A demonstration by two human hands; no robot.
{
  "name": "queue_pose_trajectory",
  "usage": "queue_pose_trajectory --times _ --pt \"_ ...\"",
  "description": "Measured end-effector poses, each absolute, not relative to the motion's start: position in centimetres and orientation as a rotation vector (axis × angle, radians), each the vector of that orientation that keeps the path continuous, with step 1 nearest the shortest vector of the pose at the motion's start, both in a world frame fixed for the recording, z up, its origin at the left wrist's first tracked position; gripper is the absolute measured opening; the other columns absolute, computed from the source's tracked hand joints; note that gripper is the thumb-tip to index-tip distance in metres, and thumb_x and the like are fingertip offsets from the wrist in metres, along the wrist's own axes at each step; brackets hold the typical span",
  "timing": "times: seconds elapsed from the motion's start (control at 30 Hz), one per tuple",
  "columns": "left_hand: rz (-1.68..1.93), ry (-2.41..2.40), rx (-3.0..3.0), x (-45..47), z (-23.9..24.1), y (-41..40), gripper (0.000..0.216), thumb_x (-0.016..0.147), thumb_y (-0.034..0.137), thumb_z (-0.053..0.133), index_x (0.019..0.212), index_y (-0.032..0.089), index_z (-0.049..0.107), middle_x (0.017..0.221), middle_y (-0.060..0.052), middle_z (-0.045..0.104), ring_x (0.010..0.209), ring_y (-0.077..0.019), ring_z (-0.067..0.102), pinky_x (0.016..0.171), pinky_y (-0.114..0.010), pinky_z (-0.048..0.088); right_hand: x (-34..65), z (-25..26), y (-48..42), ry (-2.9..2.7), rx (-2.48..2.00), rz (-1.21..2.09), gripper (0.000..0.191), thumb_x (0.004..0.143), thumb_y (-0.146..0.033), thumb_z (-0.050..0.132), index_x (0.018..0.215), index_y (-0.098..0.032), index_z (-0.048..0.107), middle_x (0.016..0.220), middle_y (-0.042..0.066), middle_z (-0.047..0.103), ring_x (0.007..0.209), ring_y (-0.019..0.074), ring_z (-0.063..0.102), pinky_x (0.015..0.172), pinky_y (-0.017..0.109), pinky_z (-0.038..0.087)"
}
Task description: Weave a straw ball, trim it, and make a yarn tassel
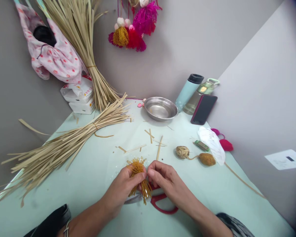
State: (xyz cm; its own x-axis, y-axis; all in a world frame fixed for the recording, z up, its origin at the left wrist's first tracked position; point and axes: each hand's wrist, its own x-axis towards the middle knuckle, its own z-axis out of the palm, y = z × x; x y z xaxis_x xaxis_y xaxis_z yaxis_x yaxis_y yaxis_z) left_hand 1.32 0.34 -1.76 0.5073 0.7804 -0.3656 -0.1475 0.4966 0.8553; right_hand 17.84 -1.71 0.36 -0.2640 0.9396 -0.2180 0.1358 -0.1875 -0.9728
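Observation:
My left hand [128, 184] is closed around the middle of a mustard-yellow yarn tassel [137, 166]; its strands spread out above and below the fingers. Just right of it, my right hand [164, 177] has thumb and fingertips pinched together beside the tassel. What lies in that pinch, if anything, is too small to make out. Under the hands is a pair of scissors with red handles [164, 208], its blades partly hidden by the left hand and the tassel.
Bundled dry straw strips [71, 140] lie left; another bundle [90, 62] leans against the wall. A steel bowl [160, 110], blue bottle [189, 92] and phone [203, 110] stand behind. Right are a woven ball [182, 151], brown yarn [207, 159] and white cloth [213, 144]. Pompoms [120, 36] hang above.

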Motion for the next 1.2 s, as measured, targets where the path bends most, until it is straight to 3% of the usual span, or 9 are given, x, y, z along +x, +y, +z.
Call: queue_pose_trajectory --times 0.17,0.57,1.2 --pt "0.669 0.869 0.87 1.34 -1.86 0.43 0.013 0.083 0.029 0.058 0.078 0.017 0.056 0.069 0.002 0.052 0.066 -0.013 0.048 0.065 -0.025 0.04 17.87 0.14 -1.69 -1.368 -1.279 1.556 0.037 0.092 -0.047 0.051 0.071 -0.017 0.05 0.062 -0.004 0.043 0.057 0.0097 0.039 0.053 0.023 0.033" --pt "0.651 0.89 0.873 1.36 -1.84 0.25 0.013 0.084 0.03 0.058 0.081 0.017 0.057 0.07 0.002 0.052 0.068 -0.0131 0.049 0.066 -0.025 0.04 17.89 0.03 -1.38 -1.398 -1.32 1.479 0.035 0.091 -0.047 0.053 0.075 -0.016 0.056 0.062 -0.003 0.047 0.057 0.0099 0.042 0.052 0.022 0.035" --pt "0.664 0.868 0.831 1.34 -1.66 0.23 0.014 0.082 0.031 0.062 0.082 0.018 0.058 0.071 0.002 0.052 0.067 -0.0123 0.047 0.065 -0.023 0.04 17.81 0.27 -1.31 -1.394 -1.344 1.411 0.014 0.087 -0.028 0.057 0.077 -0.017 0.058 0.064 -0.002 0.054 0.06 0.0122 0.048 0.057 0.023 0.038"
